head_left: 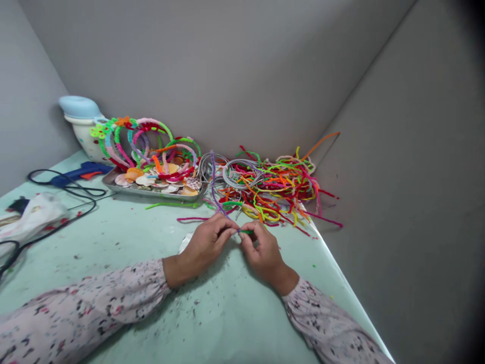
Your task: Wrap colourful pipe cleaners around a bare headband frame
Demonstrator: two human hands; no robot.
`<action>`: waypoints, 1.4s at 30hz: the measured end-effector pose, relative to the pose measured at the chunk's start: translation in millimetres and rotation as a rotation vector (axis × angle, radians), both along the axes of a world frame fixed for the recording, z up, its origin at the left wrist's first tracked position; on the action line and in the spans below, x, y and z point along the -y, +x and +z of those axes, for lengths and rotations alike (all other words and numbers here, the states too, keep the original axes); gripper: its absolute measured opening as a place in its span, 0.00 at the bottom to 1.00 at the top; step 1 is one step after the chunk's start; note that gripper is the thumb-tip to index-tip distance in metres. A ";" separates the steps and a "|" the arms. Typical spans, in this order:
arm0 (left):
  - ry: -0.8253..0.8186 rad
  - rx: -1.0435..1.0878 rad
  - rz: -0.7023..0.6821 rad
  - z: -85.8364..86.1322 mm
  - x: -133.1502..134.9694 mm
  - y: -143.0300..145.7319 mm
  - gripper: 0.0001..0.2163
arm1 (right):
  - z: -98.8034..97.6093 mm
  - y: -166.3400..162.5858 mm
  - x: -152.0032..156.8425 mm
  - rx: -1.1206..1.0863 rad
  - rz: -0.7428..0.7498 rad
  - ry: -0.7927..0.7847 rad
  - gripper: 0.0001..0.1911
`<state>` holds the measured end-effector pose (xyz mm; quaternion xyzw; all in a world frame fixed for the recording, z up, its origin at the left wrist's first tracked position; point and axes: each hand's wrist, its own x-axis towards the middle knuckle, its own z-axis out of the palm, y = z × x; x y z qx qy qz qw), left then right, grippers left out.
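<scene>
My left hand [206, 245] and my right hand [263, 250] meet over the pale green table [212, 313], fingertips pinched together. Between them is a thin piece with a purple pipe cleaner [214, 187] that rises from my left fingers toward the wall, and a short green bit [246, 232] at my right fingertips. A tangled heap of coloured pipe cleaners [280, 189] lies just beyond my hands in the corner. Grey wire hoops [237, 174] lie in that heap.
A metal tray [113, 186] holds shells and several wrapped colourful headbands [146, 144]. A blue glue gun [78, 173] with a black cord [64, 194] lies at the left, near a white bag [36, 215]. A white jar with a blue lid [81, 124] stands at the back. Grey walls enclose the corner.
</scene>
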<state>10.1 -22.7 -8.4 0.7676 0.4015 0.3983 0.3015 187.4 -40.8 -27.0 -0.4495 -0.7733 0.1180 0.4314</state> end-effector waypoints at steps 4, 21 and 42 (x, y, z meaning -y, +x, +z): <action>-0.020 -0.002 0.000 -0.5 0.2 0.4 0.08 | -1.7 -0.4 0.1 -0.019 -0.009 -0.010 0.05; -0.070 -0.035 -0.018 -0.8 -0.5 1.0 0.08 | -5.4 2.0 -0.3 0.034 -0.014 0.014 0.05; -0.079 -0.056 -0.042 3.2 -0.7 -0.2 0.08 | -4.2 2.6 -1.6 0.070 0.031 0.033 0.04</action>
